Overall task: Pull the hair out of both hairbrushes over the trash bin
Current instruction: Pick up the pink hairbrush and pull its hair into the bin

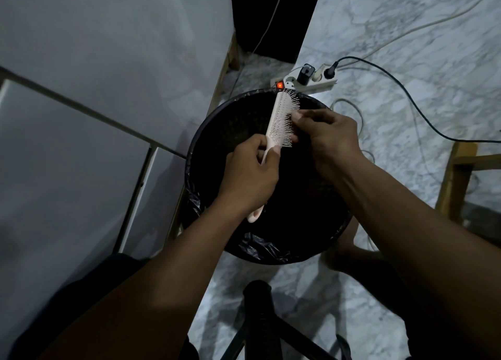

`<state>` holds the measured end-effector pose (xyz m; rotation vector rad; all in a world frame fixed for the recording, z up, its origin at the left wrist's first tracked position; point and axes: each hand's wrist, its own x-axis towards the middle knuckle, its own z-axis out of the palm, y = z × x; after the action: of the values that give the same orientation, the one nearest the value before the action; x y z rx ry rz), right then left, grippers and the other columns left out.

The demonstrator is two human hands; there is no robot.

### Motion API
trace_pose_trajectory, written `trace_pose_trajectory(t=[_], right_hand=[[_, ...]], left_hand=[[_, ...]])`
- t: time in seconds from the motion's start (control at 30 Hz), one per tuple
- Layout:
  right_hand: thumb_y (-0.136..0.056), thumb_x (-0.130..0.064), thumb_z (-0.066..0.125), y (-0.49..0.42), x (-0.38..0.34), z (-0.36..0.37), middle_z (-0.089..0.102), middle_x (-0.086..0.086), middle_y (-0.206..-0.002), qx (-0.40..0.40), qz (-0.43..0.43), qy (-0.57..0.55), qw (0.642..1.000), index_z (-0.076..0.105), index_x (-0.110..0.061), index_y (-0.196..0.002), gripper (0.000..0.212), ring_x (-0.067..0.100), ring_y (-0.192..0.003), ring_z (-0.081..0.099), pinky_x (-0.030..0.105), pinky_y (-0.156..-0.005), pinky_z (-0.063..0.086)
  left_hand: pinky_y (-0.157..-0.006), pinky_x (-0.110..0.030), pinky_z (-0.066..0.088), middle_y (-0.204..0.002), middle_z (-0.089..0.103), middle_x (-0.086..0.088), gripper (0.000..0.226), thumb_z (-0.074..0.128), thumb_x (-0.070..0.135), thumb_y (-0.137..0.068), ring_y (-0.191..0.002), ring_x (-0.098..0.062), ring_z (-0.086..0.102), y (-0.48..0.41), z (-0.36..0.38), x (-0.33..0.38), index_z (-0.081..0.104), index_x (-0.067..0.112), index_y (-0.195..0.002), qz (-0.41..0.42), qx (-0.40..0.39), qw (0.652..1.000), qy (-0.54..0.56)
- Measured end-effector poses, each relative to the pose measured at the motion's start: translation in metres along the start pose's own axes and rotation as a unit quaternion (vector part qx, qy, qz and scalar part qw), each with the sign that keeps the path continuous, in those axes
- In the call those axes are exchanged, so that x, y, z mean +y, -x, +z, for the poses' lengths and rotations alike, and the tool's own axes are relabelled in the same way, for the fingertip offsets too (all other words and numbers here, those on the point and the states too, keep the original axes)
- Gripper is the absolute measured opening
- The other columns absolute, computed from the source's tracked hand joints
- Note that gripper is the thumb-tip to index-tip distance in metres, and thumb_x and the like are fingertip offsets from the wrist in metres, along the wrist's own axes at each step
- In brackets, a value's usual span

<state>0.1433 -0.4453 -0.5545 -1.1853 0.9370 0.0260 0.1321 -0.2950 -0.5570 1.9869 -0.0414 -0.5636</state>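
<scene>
A pale pink hairbrush (279, 115) is held over the round black trash bin (206, 131), which is lined with a black bag. My left hand (249, 175) grips the brush's handle, whose end pokes out below my wrist. The bristles face right. My right hand (328, 137) has its fingertips pinched in among the bristles at the middle of the brush head. Whether hair is between those fingers is too small to tell. Only one hairbrush is in view.
A white power strip (306, 81) with a lit red switch and several plugs lies just behind the bin, with cables trailing over the marble floor. White cabinet fronts stand on the left. A wooden frame (455, 175) is at right, a black stool (257, 300) below.
</scene>
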Motion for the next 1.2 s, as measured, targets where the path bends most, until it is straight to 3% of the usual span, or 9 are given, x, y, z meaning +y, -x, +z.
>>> trace_pose_trajectory(t=[0.17, 0.27, 0.37, 0.47, 0.63, 0.77, 0.97, 1.13, 1.2], right_hand=[[-0.094, -0.005, 0.062, -0.004, 0.001, 0.002, 0.077, -0.001, -0.071, -0.058, 0.117, -0.189, 0.973, 0.063, -0.011, -0.088, 0.009, 0.008, -0.067, 0.074, 0.02, -0.055, 0.058], [-0.086, -0.012, 0.074, -0.001, 0.002, 0.006, 0.076, 0.006, -0.091, -0.084, 0.064, -0.071, 0.992, 0.071, -0.011, -0.093, 0.007, 0.016, -0.084, 0.072, 0.029, -0.072, 0.057], [-0.08, -0.002, 0.079, 0.002, 0.001, 0.006, 0.076, 0.01, -0.084, -0.023, -0.028, 0.028, 0.999, 0.074, -0.005, -0.086, 0.009, 0.021, -0.079, 0.073, 0.032, -0.076, 0.062], [-0.084, 0.006, 0.073, -0.002, 0.0, 0.003, 0.072, 0.01, -0.075, -0.003, 0.026, -0.072, 0.997, 0.068, -0.002, -0.081, 0.01, 0.019, -0.066, 0.071, 0.026, -0.063, 0.061], [-0.094, 0.004, 0.058, -0.01, 0.002, 0.004, 0.068, 0.01, -0.085, -0.017, 0.155, -0.206, 0.966, 0.06, -0.006, -0.086, 0.013, 0.018, -0.073, 0.067, 0.024, -0.054, 0.061], [-0.084, -0.006, 0.075, -0.004, 0.005, 0.007, 0.073, 0.008, -0.089, -0.079, 0.09, -0.081, 0.989, 0.069, -0.008, -0.097, 0.015, 0.019, -0.077, 0.071, 0.032, -0.064, 0.061], [-0.079, -0.006, 0.082, -0.001, 0.006, 0.005, 0.075, 0.005, -0.077, 0.014, -0.069, 0.13, 0.989, 0.075, -0.007, -0.085, 0.009, 0.013, -0.066, 0.07, 0.025, -0.067, 0.061], [-0.086, 0.01, 0.067, -0.007, -0.004, 0.003, 0.065, 0.011, -0.068, 0.004, 0.035, -0.072, 0.997, 0.064, -0.002, -0.078, 0.015, 0.018, -0.053, 0.065, 0.026, -0.054, 0.059], [-0.087, 0.012, 0.063, -0.011, -0.005, -0.001, 0.062, 0.012, -0.071, -0.019, 0.077, -0.043, 0.996, 0.061, -0.003, -0.081, 0.016, 0.02, -0.055, 0.062, 0.026, -0.049, 0.057]], left_hand=[[-0.043, -0.024, 0.045, -0.064, 0.062, 0.0, 0.015, 0.057, 0.02, -0.104, -0.039, -0.01, 0.053, -0.005, -0.002, 0.002, 0.066, 0.017, -0.091, -0.054, 0.006, 0.995, 0.08], [-0.045, -0.032, 0.046, -0.062, 0.062, -0.005, 0.02, 0.057, 0.025, -0.102, -0.04, -0.016, 0.056, -0.005, -0.001, -0.004, 0.064, 0.015, -0.087, -0.05, 0.015, 0.996, 0.068], [-0.046, -0.036, 0.05, -0.064, 0.064, -0.007, 0.02, 0.057, 0.027, -0.102, -0.042, -0.019, 0.057, -0.004, 0.002, -0.005, 0.064, 0.013, -0.09, -0.034, 0.006, 0.998, 0.053], [-0.045, -0.027, 0.046, -0.065, 0.062, -0.002, 0.016, 0.056, 0.021, -0.104, -0.039, -0.013, 0.053, -0.005, 0.001, 0.0, 0.067, 0.011, -0.097, -0.055, -0.007, 0.994, 0.089], [-0.045, -0.025, 0.045, -0.065, 0.061, 0.0, 0.02, 0.056, 0.02, -0.105, -0.035, -0.011, 0.052, -0.006, -0.002, 0.0, 0.066, 0.005, -0.098, -0.093, 0.003, 0.989, 0.117], [-0.046, -0.026, 0.045, -0.062, 0.061, -0.002, 0.019, 0.057, 0.023, -0.103, -0.037, -0.013, 0.053, -0.005, 0.001, -0.003, 0.067, 0.009, -0.094, -0.086, 0.015, 0.992, 0.094], [-0.053, -0.043, 0.054, -0.065, 0.066, -0.01, 0.022, 0.057, 0.032, -0.099, -0.045, -0.022, 0.058, -0.004, 0.005, -0.006, 0.066, 0.014, -0.092, -0.044, 0.013, 0.998, 0.034], [-0.053, -0.027, 0.047, -0.059, 0.06, 0.004, 0.022, 0.056, 0.024, -0.103, -0.037, -0.015, 0.055, -0.01, -0.004, -0.009, 0.066, 0.006, -0.096, -0.12, 0.051, 0.989, 0.071], [-0.054, -0.027, 0.048, -0.061, 0.06, 0.003, 0.023, 0.055, 0.025, -0.104, -0.037, -0.014, 0.056, -0.01, -0.006, -0.009, 0.066, 0.006, -0.095, -0.122, 0.053, 0.989, 0.067]])
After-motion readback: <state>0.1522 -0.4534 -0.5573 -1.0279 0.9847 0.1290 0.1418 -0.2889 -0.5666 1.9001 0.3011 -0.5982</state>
